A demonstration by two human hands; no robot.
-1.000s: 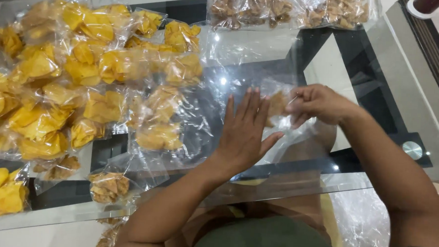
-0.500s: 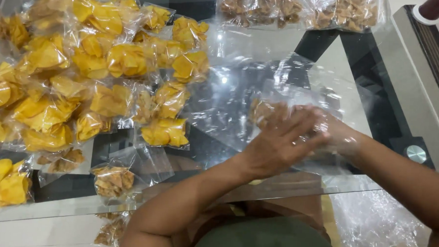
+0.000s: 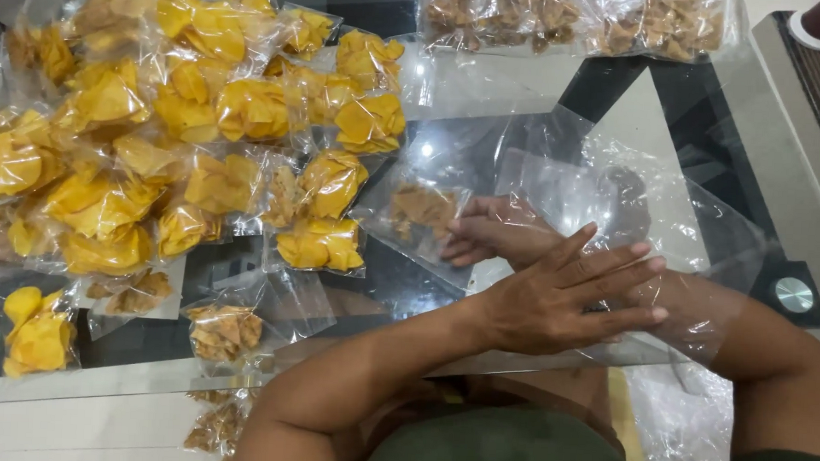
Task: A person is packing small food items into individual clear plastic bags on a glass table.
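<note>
The right hand [image 3: 493, 234] had slid deep inside the clear plastic bag [image 3: 614, 203] since a second before, fingers curled beside a small clump of brown chips [image 3: 422, 208] at its far end. The left hand [image 3: 564, 297] lay open and flat on the bag over the right forearm (arms crossed). Filled yellow chip packets [image 3: 184, 128] sat on the glass desk [image 3: 782, 164], left of both hands.

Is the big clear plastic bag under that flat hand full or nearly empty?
Nearly empty. The clear bag lies flat on the glass table; only a few brown chips sit at its far end, by the right hand.
</note>
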